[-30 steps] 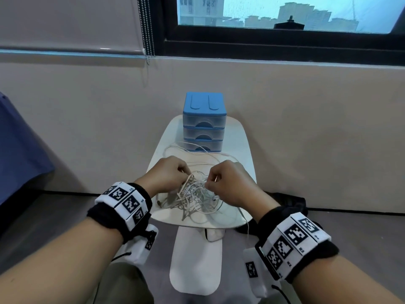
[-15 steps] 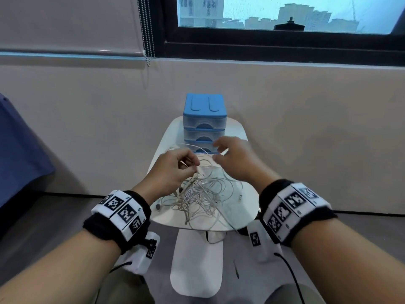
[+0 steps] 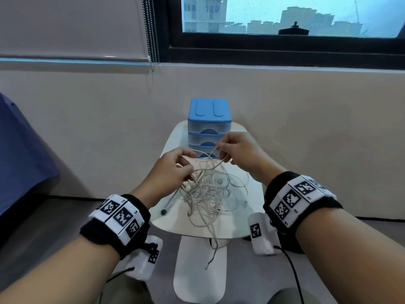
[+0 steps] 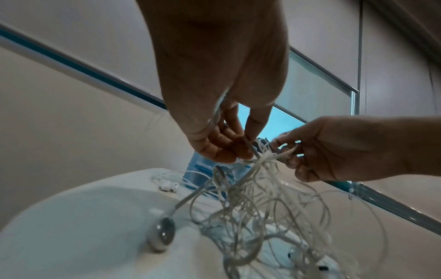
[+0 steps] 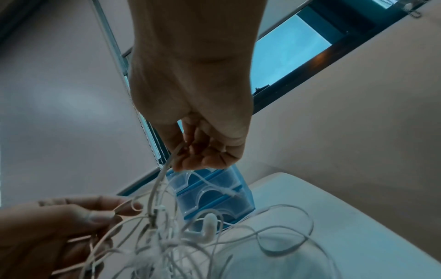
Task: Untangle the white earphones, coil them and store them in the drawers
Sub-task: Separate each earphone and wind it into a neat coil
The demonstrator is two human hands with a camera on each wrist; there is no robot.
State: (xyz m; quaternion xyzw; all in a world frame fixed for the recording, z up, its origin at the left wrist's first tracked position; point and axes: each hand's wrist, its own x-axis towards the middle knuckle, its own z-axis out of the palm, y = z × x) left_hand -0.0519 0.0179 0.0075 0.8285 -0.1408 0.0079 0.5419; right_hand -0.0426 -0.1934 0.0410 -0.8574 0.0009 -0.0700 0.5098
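A tangle of white earphones [image 3: 206, 194] hangs lifted over the small white table [image 3: 252, 224], one strand trailing past its front edge. My left hand [image 3: 175, 165] pinches several strands at the top left of the tangle [image 4: 253, 198]; that hand [image 4: 224, 143] shows curled fingers round the cord. My right hand [image 3: 236, 150] pinches a single strand a little higher, in front of the blue drawers [image 3: 209, 126]. In the right wrist view the right hand [image 5: 200, 151] grips a cord running down into the tangle [image 5: 167, 236], with the drawers [image 5: 214, 194] shut behind it.
The drawer unit stands at the table's far edge against a beige wall, under a dark-framed window [image 3: 285, 23]. A blind's bead chain [image 3: 151, 29] hangs at left. A blue cloth [image 3: 19, 154] lies at far left. An earbud [image 4: 162, 234] and a small white piece [image 4: 168, 186] rest on the table.
Both hands have risen from the tabletop, lifting the tangle. The right hand let go, reached towards the drawers, and now pinches a strand higher up; the cords hang looser and more spread.
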